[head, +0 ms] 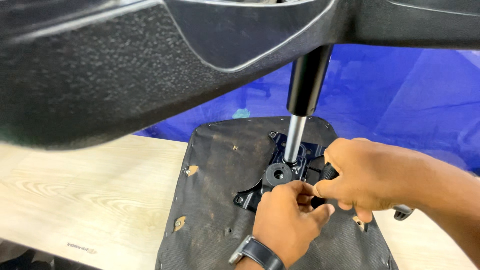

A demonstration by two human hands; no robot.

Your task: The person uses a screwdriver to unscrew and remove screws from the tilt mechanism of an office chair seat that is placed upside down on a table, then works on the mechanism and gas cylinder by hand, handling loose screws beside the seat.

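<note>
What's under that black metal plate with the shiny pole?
Under the plate lies a black fabric seat bottom on a wooden table. Both hands cover the plate's near edge.

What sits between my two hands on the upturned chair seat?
In the head view, a black ribbed knob shows between the left hand and right hand, beside the black metal mechanism plate on the seat underside.

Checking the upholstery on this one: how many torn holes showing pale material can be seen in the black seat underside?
3. One near the left edge, upper; one near the left edge, lower; one on the right below the right hand. The hands may hide more.
</note>
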